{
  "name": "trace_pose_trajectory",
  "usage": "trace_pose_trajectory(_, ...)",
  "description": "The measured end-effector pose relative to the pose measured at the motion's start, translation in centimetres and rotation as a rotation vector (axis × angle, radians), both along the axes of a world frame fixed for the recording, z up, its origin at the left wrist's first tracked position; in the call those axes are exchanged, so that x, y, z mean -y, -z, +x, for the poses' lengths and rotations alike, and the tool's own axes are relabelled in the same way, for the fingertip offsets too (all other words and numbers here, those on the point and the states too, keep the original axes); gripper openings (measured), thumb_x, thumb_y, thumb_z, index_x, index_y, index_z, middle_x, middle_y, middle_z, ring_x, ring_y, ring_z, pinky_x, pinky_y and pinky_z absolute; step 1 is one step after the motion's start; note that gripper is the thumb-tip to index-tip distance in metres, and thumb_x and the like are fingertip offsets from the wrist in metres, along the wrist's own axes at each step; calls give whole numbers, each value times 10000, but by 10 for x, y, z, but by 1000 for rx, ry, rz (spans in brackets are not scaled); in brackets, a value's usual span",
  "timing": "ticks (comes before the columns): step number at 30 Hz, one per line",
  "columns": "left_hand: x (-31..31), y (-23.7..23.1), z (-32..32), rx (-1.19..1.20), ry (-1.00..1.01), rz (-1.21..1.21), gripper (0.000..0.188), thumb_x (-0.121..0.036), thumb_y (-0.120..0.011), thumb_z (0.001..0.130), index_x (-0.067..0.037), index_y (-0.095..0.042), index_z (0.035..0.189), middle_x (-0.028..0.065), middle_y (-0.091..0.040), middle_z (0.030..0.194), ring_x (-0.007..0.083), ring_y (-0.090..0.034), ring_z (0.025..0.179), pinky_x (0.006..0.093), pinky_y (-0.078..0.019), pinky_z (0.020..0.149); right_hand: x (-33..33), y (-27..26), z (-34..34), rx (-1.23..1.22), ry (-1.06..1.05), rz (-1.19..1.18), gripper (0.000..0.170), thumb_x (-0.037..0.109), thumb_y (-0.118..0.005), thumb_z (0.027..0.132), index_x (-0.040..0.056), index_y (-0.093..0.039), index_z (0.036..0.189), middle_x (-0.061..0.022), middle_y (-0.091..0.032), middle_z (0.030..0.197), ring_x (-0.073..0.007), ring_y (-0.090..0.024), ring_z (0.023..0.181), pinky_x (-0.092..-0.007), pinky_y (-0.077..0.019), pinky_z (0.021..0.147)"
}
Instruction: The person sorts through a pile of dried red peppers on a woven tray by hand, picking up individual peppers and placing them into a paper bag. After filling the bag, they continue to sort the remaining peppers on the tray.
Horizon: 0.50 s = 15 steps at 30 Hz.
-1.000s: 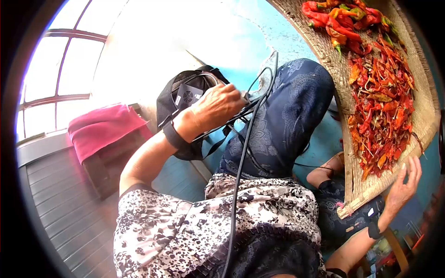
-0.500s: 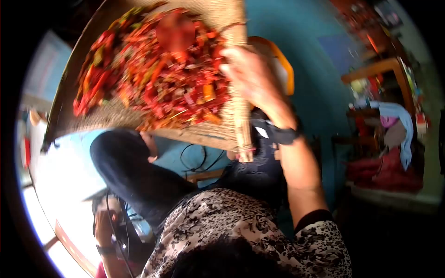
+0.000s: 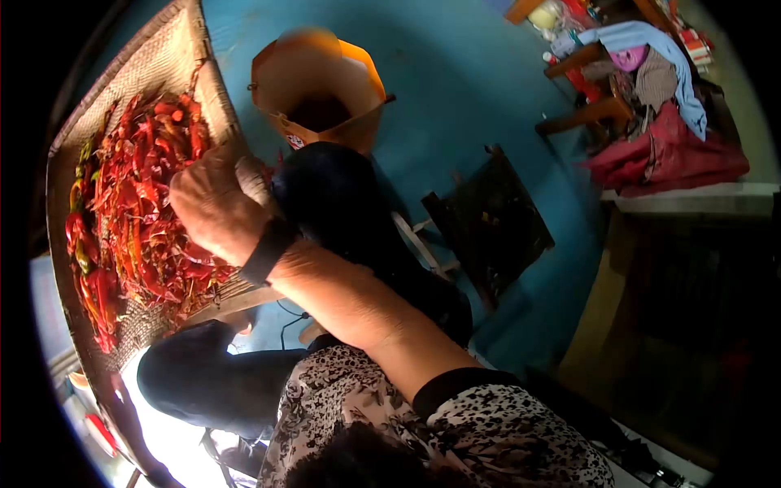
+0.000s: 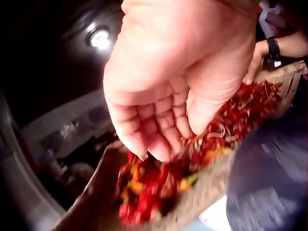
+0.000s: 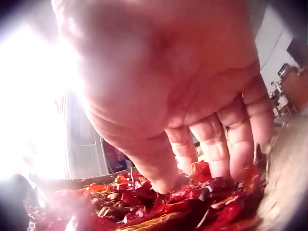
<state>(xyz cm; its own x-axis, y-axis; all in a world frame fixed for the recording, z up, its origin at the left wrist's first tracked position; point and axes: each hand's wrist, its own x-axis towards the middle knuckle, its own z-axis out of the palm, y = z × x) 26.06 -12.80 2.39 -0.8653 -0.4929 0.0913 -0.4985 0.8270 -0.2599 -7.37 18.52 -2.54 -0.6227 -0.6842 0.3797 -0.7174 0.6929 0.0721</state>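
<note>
A woven tray lies across the left of the head view, tilted, beside the person's knees. Dried red chilies are heaped in its middle, and larger fresh red, yellow and green peppers lie along its far side. My right hand reaches over the tray's near rim. In the right wrist view its fingers and thumb bend down and touch the dried chilies. My left hand, palm showing and fingers loosely curled, hangs over the fresh peppers in the left wrist view with nothing visible in it.
An orange bin with a pale inside stands on the blue floor beyond the knee. Right of it is a dark low stool. Clothes are piled at the far right. A black cable runs on the floor below the tray.
The head view has swung right, so the tray now appears at the left. My right hand has gone from the tray's rim onto the dried chilies. My left hand has left the black bag and cables.
</note>
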Motion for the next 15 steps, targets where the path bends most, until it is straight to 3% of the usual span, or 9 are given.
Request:
trace_pose_trajectory(2, -15, -13, -81, -103, 261, 188, 367, -223, -486, 993, -25, -522, 1299, 166, -538, 1336, 315, -510, 1226, 413, -379, 1035, 0, 9, 5, -99, -7, -227, 189, 205, -586, 831, 100, -649, 687, -60, -543, 618, -202, -544, 637, -431, -416, 612)
trace_pose_trajectory(3, -62, -33, -137, 46, -26, 386, 367, -205, -506, 976, -26, -523, 1296, 156, -541, 1332, 300, -504, 1234, 410, -381, 1040, 4, 12, 6, -53, -57, -252, 184, 241, -616, 809, 108, -646, 685, -54, -540, 624, -204, -539, 640, -411, -401, 601)
trace_pose_trajectory(4, -61, -21, -159, 24, 273, 197, 355, -170, -522, 954, -32, -530, 1281, 159, -552, 1311, 309, -513, 1220, 399, -403, 1026, 11, 2, 3, 218, -63, -119, 202, 281, -643, 790, 97, -657, 706, -50, -539, 631, -199, -529, 641, -397, -388, 589)
trace_pose_trajectory(5, -95, -20, -188, -22, 316, 332, 359, -131, -530, 932, -32, -524, 1277, 162, -559, 1294, 323, -516, 1213, 403, -405, 1032, 12, -3, 4, 264, -52, -117, 211, 287, -643, 789, 87, -668, 727, -59, -549, 639, -201, -529, 652, -399, -393, 600)
trace_pose_trajectory(6, -85, 0, -208, 34, 512, 167, 458, -33, -537, 870, -75, -493, 1323, 143, -532, 1312, 314, -516, 1214, 409, -410, 1019, 9, -5, 4, 308, -44, -115, 223, 293, -643, 789, 76, -679, 747, -67, -558, 648, -203, -529, 662, -400, -398, 610)
trace_pose_trajectory(8, -116, 17, -243, -9, 609, 170, 535, -9, -550, 832, -88, -472, 1355, 140, -505, 1352, 310, -449, 1288, 423, -380, 1049, 4, -3, 6, 197, -26, -125, 232, 242, -586, 826, 47, -710, 802, -114, -620, 704, -265, -557, 721, -478, -412, 668)
trace_pose_trajectory(10, -120, 38, -262, -9, 572, 232, 512, -66, -549, 868, -99, -460, 1371, 131, -487, 1378, 305, -428, 1308, 421, -365, 1061, 14, 1, 7, 247, -48, -131, 234, 219, -565, 821, 44, -720, 809, -133, -635, 717, -307, -576, 744, -510, -412, 672)
trace_pose_trajectory(11, -110, 61, -268, 92, 458, 266, 444, -159, -524, 934, -98, -474, 1370, 124, -478, 1396, 283, -426, 1315, 397, -366, 1066, 11, 6, 12, 167, 8, -171, 246, 206, -544, 813, 45, -729, 800, -139, -644, 723, -319, -588, 749, -511, -420, 669)
trace_pose_trajectory(15, -100, 73, -267, -69, 416, 327, 432, -152, -523, 935, -91, -480, 1361, 127, -485, 1387, 282, -433, 1307, 395, -369, 1064, 21, 2, 13, 293, -12, -164, 265, 216, -531, 803, 42, -725, 756, -149, -632, 695, -319, -570, 684, -487, -421, 633)
